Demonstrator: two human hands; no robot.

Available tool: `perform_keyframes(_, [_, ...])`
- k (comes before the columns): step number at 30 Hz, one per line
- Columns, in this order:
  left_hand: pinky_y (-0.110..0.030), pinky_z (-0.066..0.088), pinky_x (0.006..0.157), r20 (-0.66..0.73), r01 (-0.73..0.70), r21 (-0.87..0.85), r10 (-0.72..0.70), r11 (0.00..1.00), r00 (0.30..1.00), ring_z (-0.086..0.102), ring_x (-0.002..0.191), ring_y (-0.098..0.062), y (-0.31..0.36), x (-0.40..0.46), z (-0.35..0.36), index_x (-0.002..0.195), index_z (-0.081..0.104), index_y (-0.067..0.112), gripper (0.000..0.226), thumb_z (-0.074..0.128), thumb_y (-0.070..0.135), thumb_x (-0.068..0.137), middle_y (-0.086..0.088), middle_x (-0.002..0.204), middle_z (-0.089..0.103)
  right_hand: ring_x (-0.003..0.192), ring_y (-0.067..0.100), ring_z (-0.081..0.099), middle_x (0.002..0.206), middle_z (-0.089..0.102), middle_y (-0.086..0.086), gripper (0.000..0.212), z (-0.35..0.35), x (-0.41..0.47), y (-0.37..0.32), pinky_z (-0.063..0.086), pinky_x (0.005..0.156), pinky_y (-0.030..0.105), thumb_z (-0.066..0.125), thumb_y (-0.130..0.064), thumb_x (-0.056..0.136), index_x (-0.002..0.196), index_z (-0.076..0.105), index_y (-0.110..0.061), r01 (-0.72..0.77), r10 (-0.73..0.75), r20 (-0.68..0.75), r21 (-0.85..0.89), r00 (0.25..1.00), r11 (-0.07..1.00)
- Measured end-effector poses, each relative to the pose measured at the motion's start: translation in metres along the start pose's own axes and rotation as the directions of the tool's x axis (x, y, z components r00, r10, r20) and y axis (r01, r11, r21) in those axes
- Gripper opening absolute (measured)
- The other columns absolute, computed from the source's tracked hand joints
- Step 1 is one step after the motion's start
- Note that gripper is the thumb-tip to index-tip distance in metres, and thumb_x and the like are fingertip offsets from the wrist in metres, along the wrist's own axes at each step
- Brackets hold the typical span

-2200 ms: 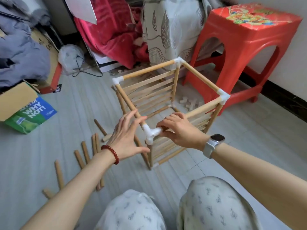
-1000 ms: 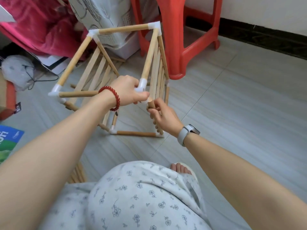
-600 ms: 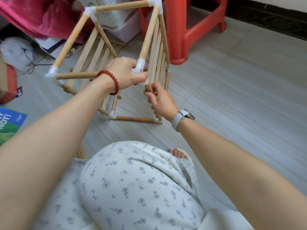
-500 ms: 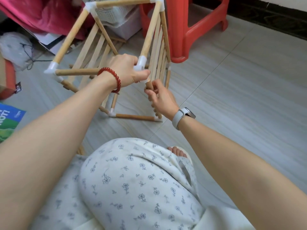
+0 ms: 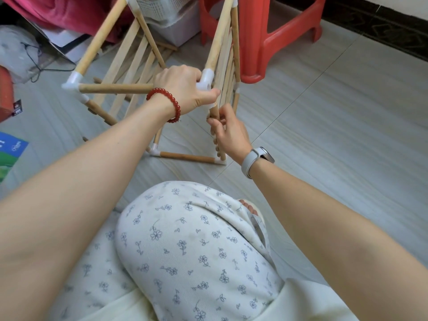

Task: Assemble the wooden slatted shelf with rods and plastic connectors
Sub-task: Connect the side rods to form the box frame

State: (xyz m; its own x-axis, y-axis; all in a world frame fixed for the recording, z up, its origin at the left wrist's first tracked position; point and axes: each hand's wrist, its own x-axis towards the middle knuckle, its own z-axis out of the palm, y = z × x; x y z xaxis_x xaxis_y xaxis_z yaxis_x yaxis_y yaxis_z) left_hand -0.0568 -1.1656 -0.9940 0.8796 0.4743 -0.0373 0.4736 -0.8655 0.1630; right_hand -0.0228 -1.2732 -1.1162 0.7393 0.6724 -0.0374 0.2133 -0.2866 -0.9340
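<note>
The wooden shelf frame [image 5: 99, 40] stands on the floor as an open cube of rods and slatted panels joined by white plastic corner connectors. My left hand [image 5: 183, 85] grips the near top corner connector [image 5: 206, 78]. My right hand [image 5: 228, 133] holds the upright rod [image 5: 215, 113] just below that connector, fingers curled round it. The rod's top end sits at the connector under my left thumb. Another white connector [image 5: 73, 81] caps the left top corner. A bottom rod [image 5: 187, 157] lies along the floor between two lower connectors.
A red plastic stool [image 5: 259, 38] stands right behind the frame, nearly touching it. A white basket [image 5: 166, 17] and red cloth [image 5: 64, 12] lie at the back. A green-blue box [image 5: 11, 154] sits at the left edge. My knees fill the foreground.
The view has dipped closer to the frame. My hands moved from the top corner to grip the connector and the upright rod below it; in the last half second they stay put.
</note>
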Motion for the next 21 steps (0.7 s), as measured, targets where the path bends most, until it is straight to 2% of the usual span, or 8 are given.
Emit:
perform_keyframes(6, [-0.031, 0.03, 0.064, -0.033, -0.01, -0.017, 0.009, 1.0, 0.999, 0.051, 0.074, -0.025, 0.0004, 0.0005, 0.0042, 0.077, 0.059, 0.016, 0.04, 0.055, 0.055, 0.083, 0.004, 0.059, 0.044, 0.066, 0.032, 0.06, 0.078, 0.061, 0.009, 0.016, -0.0006, -0.0005, 0.0008, 0.051, 0.061, 0.055, 0.046, -0.028, 0.094, 0.092, 0.04, -0.013, 0.011, -0.011, -0.007, -0.006, 1.0, 1.0])
perform_keyframes(9, [-0.03, 0.029, 0.064, -0.037, -0.001, -0.01, 0.0, 1.0, 0.999, 0.05, 0.074, -0.024, -0.0001, 0.0002, 0.0054, 0.069, 0.053, 0.02, 0.039, 0.054, 0.056, 0.083, 0.005, 0.059, 0.044, 0.066, 0.031, 0.06, 0.078, 0.061, 0.009, 0.016, -0.0008, -0.0012, 0.0026, 0.051, 0.061, 0.054, 0.047, -0.028, 0.094, 0.092, 0.041, -0.013, 0.015, -0.016, -0.013, -0.011, 1.0, 1.0])
perform_keyframes(11, [-0.03, 0.029, 0.064, -0.048, 0.009, -0.005, -0.01, 1.0, 0.999, 0.049, 0.073, -0.024, 0.0004, 0.0004, 0.0065, 0.063, 0.047, 0.022, 0.041, 0.054, 0.057, 0.083, 0.005, 0.059, 0.043, 0.066, 0.031, 0.06, 0.078, 0.061, 0.008, 0.017, -0.0005, -0.0008, 0.0021, 0.051, 0.061, 0.054, 0.047, -0.028, 0.094, 0.094, 0.042, -0.012, 0.012, -0.013, -0.011, -0.011, 1.0, 1.0])
perform_keyframes(15, [-0.031, 0.029, 0.064, -0.068, -0.011, -0.012, 0.01, 1.0, 0.998, 0.051, 0.073, -0.026, 0.0027, 0.0016, 0.0105, 0.061, 0.046, 0.022, 0.042, 0.054, 0.058, 0.081, 0.005, 0.058, 0.044, 0.068, 0.028, 0.059, 0.079, 0.061, 0.003, 0.016, 0.0043, 0.0005, -0.0023, 0.052, 0.064, 0.052, 0.047, -0.027, 0.095, 0.098, 0.044, -0.012, 0.021, -0.021, -0.009, -0.061, 1.0, 0.998])
perform_keyframes(21, [-0.032, 0.033, 0.066, -0.038, -0.003, -0.01, 0.003, 1.0, 0.999, 0.052, 0.075, -0.027, -0.0034, 0.0014, 0.0062, 0.074, 0.055, 0.018, 0.036, 0.055, 0.053, 0.082, 0.001, 0.063, 0.047, 0.067, 0.034, 0.058, 0.079, 0.061, 0.012, 0.016, -0.001, 0.0003, 0.0019, 0.051, 0.06, 0.055, 0.047, -0.027, 0.095, 0.096, 0.043, -0.011, 0.001, -0.001, -0.006, 0.003, 1.0, 1.0])
